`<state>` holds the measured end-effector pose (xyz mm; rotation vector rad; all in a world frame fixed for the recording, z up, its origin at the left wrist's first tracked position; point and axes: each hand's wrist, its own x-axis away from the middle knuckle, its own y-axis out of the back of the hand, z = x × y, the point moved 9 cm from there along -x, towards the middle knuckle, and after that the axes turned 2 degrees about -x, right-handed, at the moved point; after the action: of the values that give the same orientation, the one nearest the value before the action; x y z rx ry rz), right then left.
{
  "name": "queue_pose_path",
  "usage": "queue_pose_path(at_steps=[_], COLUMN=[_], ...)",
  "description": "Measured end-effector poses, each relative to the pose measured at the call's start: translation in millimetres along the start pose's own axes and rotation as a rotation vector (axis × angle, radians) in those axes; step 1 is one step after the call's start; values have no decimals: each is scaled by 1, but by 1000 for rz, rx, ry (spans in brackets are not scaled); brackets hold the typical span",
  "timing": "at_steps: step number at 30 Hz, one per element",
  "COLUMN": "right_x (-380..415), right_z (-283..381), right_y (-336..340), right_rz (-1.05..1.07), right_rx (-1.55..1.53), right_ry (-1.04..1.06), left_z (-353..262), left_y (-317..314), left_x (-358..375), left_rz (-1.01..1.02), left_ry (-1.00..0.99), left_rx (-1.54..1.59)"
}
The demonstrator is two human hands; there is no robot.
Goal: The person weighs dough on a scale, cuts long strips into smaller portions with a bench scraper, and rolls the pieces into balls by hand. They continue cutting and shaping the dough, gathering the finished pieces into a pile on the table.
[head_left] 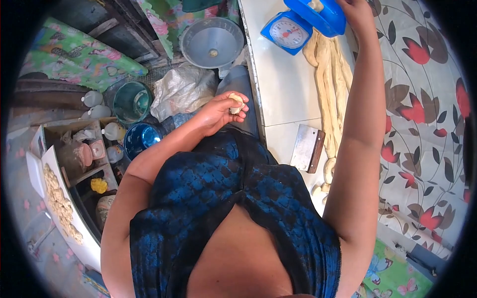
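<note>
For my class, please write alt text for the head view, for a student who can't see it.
A person's left hand holds a small lump of pale dough; the right hand, partly out of frame, is at the blue pan of a scale. Long strips of dough and a scraper lie on a white counter.

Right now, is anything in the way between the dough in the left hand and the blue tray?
Nothing loose that I can see. From the dough in the left hand, a straight line to the tray crosses bare table, then the scale beside the tray. The right hand is at the tray's right edge.
</note>
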<state>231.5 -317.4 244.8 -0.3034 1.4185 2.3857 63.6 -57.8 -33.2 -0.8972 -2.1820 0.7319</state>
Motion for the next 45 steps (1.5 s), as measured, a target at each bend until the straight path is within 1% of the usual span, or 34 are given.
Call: queue_pose_path(at_steps=[1,3,4,6,7,9,10,12,13,15,16,18,19,21,23,25,26,27,29,31,33,34,36,37,38,40,42,43,45], right_x=[-7,-21,-20,-10,-12,-10,-8,-11,-14,-19,-17,-13,-2,22,56,107,138,171,235,298,350,364,386,386,379,346,310,295,282], right_z=[-9,-23,-23,-4,-7,0,7,6,1,-3,1,7,16,34,24,1,-17,-36,-53,-79,-91,-91,-94,-89,-83,-58,-27,-7,27], right_y=[-3,-23,-25,-47,-52,-71,-72,-75,-77,-83,-81,-58,-47,1,34,67,83,99,127,140,144,145,152,151,144,110,48,9,-69], right_rz=[0,146,145,335,334,440,439,463,462,462,461,345,344,83,-10,-92,-146,-202,-253,-146,-33,-32,-51,-87,-89,16,185,270,466], right_rx=[-1,-3,-4,165,164,255,255,304,303,402,401,395,395,91,92,-181,-257,-332,-361,-307,-211,-214,-45,-62,-65,-179,-237,-387,-564], right_ry=[1,118,118,373,373,589,590,337,339,473,473,267,260,184,177,35,-50,-136,-202,-357,-565,-573,-597,-604,-609,-409,-285,-249,-189], left_z=[0,0,1,1,1,0,-1,-3,-2,-3,-2,-2,-2,-2,-1,0,1,3,7,4,7,9,12,12,13,6,4,2,0], left_y=[0,2,2,3,3,2,1,3,3,3,3,2,2,1,2,2,2,3,2,-8,-12,-14,-21,-25,-30,-40,-43,-44,-44], left_x=[0,0,-1,-1,-1,-1,0,0,0,0,0,1,2,2,2,2,3,2,-2,0,-3,-5,-6,-6,-6,-4,-3,-3,-1], left_rz=[-2,-5,0,6,-1,-6,-21,-35,-24,-13,-14,-12,-17,-17,-20,-7,3,8,58,46,42,40,50,78,78,85,106,124,162], left_ry=[-3,-6,-5,-4,-7,-12,-20,-31,-29,-28,-21,-10,-7,0,4,-12,-31,-22,-4,14,22,30,72,73,77,8,-23,-53,-111], left_rx=[-3,-6,-3,-1,13,25,24,22,23,22,14,3,2,1,14,34,56,56,37,8,-43,-45,-171,-161,-165,-250,-276,-296,-310])
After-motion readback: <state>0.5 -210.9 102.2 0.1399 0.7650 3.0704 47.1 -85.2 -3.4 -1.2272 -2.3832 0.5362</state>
